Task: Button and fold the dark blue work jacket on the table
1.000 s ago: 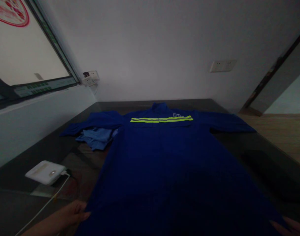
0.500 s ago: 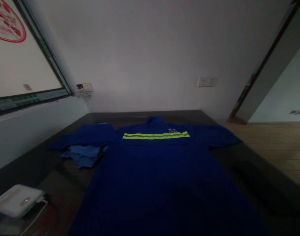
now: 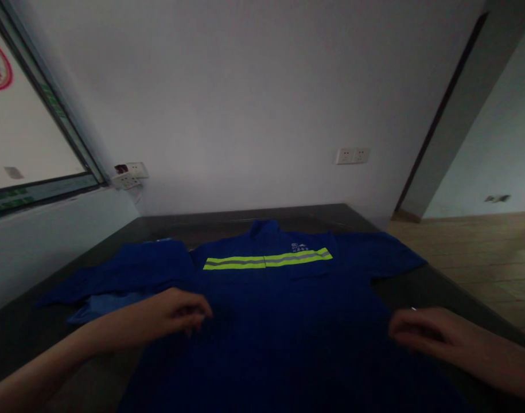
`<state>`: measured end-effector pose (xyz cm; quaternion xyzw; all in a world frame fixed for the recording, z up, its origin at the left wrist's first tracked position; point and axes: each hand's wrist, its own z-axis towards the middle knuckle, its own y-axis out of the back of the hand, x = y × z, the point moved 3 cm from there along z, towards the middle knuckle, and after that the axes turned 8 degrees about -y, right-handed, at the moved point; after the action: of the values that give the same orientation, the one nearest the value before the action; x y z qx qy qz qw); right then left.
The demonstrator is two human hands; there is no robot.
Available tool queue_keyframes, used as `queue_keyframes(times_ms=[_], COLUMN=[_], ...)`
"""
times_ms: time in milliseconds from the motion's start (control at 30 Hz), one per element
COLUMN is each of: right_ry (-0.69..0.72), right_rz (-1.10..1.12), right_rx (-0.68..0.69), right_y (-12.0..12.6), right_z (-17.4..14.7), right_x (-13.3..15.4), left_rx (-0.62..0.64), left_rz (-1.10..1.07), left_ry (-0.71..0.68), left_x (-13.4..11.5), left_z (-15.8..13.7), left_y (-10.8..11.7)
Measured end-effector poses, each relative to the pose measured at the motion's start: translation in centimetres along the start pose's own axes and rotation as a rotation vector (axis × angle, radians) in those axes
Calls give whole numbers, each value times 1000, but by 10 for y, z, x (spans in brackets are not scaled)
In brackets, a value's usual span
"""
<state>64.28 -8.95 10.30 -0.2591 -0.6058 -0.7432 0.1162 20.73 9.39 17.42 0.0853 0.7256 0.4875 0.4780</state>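
Observation:
A dark blue work jacket (image 3: 266,321) lies spread face up, its collar at the far end. A yellow-green reflective band (image 3: 266,262) crosses its chest, with small white print above it on the right. My left hand (image 3: 182,310) is over the jacket's left side, fingers loosely bent and a gap showing at the thumb. By the right side of the jacket is my right hand (image 3: 426,328), also loosely curved. I see no cloth gripped in either hand; whether the fingertips touch the jacket is too dark to make out.
Under the jacket is a dark table (image 3: 322,213), against a pale wall. A lighter blue cloth (image 3: 105,304) lies beneath the left sleeve (image 3: 128,267). Wall sockets (image 3: 352,155) sit behind, and a window frame (image 3: 42,198) is at left.
Both my hands have come into view from the sides, over the jacket's edges. The view has tilted up a little, and the white box at lower left is out of sight.

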Motion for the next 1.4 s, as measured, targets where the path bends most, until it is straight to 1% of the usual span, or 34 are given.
queue_keyframes(times_ms=[33,67,100,133,200,233,267,333,367,400,467,533,633,700,767,800,867,1000,1100,1167,1233,1333,1400], right_ry=[58,102,140,179,230,249,262,273,276,257,223,181,118,73,40,39,73,166,176,148,78,-60,-124], right_rz=[16,11,-28,-110,-278,-330,-353,-293,-211,-100,-20,40,120,171,193,181,106,-130,-241,-252,-215,-90,-15], right_rx=[169,267,302,299,269,251,233,117,33,-85,-203,-293,-398,-477,-538,-547,-511,-367,-301,-319,-373,-435,-432], right_y=[-4,-8,-14,-22,-42,-53,-63,-77,-81,-84,-91,-99,-111,-118,-123,-126,-131,-139,-141,-138,-132,-121,-115], right_z=[22,45,67,90,134,156,178,223,246,269,313,351,390,405,413,415,418,417,411,407,403,402,404], right_x=[21,40,55,66,79,84,88,101,110,119,136,146,143,130,118,113,110,119,127,129,129,123,117], left_rx=[51,43,12,-44,-121,-163,-239,-432,-518,-592,-710,-802,-936,-1023,-1042,-1026,-985,-882,-784,-748,-740,-724,-687], left_rz=[39,77,133,193,335,413,477,545,549,542,513,489,444,406,399,417,481,646,714,746,769,783,785], left_ry=[-82,-142,-181,-212,-233,-215,-200,-167,-157,-144,-113,-73,-58,-97,-145,-153,-143,-89,-28,18,49,31,0], left_x=[-7,-8,-5,1,20,30,39,52,57,61,67,76,92,102,109,110,111,109,111,113,112,109,107], left_z=[29,57,85,113,165,189,213,255,274,292,322,344,363,367,369,370,372,375,375,374,373,373,374], left_y=[9,17,24,30,37,39,41,45,46,45,43,39,33,29,26,24,21,14,10,11,12,16,20])
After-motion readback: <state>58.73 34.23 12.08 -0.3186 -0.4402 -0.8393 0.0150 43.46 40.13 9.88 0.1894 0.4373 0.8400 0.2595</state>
